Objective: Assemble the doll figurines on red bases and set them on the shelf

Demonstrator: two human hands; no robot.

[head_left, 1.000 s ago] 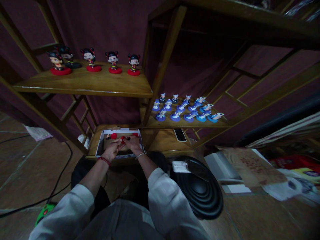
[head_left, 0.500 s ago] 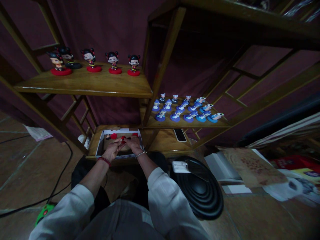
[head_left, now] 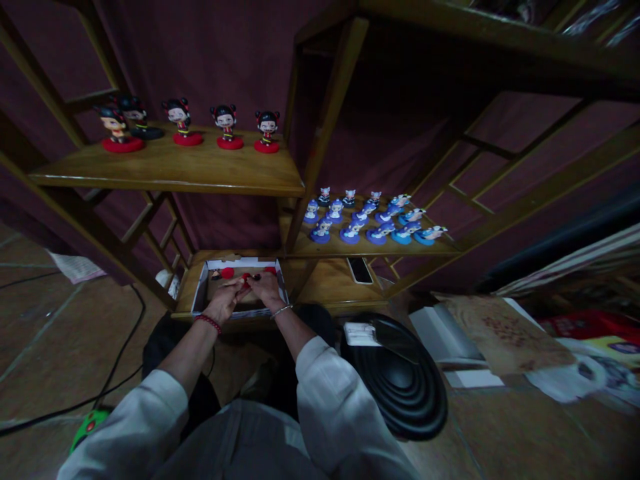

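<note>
Both hands meet over a shallow white cardboard box [head_left: 201,287] on the low shelf. My left hand [head_left: 227,300] is closed on a round red base [head_left: 245,279], mostly covered by the fingers. Held in the closed fingers of my right hand [head_left: 266,288] is a small dark-haired figurine [head_left: 257,277], right against that base; its body is largely hidden. Inside the box, toward the back left, lie another small figurine [head_left: 216,274] and a loose red disc [head_left: 227,273]. A further red piece [head_left: 271,270] shows at the back right, behind my right hand.
Figurines on red bases [head_left: 227,127] stand on the upper left shelf [head_left: 170,167]. Several purple and blue figurines [head_left: 353,230] fill the right shelf. A phone [head_left: 360,270] lies beneath them. On the floor are a round black ribbed object [head_left: 400,380] and a green item [head_left: 90,427].
The figurine in my right fingers has shifted slightly, and its dark head shows more clearly beside the red base. My left hand has hardly moved.
</note>
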